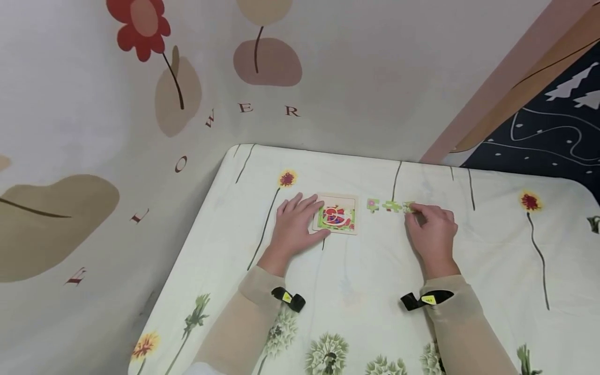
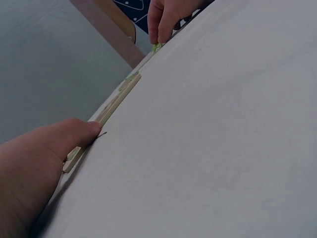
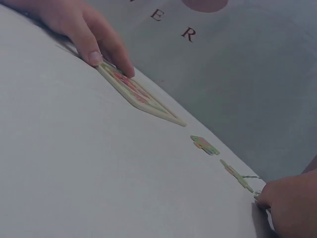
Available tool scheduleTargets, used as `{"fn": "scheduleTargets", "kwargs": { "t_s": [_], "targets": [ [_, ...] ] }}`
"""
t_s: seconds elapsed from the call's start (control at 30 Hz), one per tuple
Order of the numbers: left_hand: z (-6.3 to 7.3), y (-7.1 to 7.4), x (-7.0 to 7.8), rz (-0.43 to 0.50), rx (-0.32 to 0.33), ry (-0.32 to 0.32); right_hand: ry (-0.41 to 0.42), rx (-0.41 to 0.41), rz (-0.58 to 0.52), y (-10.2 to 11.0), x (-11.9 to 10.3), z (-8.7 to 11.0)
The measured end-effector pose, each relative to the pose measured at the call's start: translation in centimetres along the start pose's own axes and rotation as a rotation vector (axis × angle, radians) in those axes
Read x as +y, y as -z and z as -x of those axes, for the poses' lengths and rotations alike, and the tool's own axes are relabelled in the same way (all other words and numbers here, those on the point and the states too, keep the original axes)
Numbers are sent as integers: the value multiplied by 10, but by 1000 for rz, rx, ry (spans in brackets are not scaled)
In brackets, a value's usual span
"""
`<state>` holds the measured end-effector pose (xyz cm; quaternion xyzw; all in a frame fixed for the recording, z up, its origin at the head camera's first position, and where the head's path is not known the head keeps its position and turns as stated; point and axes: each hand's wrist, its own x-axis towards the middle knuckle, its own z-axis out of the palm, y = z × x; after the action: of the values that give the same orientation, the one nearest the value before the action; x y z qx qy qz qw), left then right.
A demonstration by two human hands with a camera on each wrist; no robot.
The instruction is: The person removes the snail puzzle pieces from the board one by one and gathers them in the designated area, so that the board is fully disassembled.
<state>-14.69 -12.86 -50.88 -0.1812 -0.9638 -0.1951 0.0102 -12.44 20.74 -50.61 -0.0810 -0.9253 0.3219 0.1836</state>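
A square wooden puzzle board (image 1: pixel 350 200) with a red and green picture lies on the table. My left hand (image 1: pixel 296 229) rests on its left side, fingers spread, the thumb on the near edge and the index fingertip on the frame. To the board's right, a green puzzle piece with a pink flower (image 1: pixel 372 204) and another green piece (image 1: pixel 391 206) lie flat in a row. At the row's right end my right hand (image 1: pixel 433 234) pinches a third green puzzle piece (image 1: pixel 408 205) between thumb and index finger, partly hidden by the fingertips.
A white tablecloth (image 1: pixel 365 281) with printed flowers covers the table. Behind the table stands a pale wall (image 1: pixel 356 104) with painted flowers and letters, and a dark panel (image 1: pixel 553 130) is at the right. Each wrist wears a black camera band (image 1: pixel 288 299).
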Motion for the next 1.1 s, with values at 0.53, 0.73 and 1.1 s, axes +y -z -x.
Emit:
{"fn": "scheduleTargets", "kwargs": {
  "t_s": [0.53,0.73,1.1],
  "targets": [
    [1,-2,-3,1,13,6,9,56,-28,-7,-7,5],
    [-1,0,-1,15,9,46,100,74,-83,-15,-19,7],
    [-4,2,4,28,-5,50,175,-33,-115,-40,-61,14]
  ]
}}
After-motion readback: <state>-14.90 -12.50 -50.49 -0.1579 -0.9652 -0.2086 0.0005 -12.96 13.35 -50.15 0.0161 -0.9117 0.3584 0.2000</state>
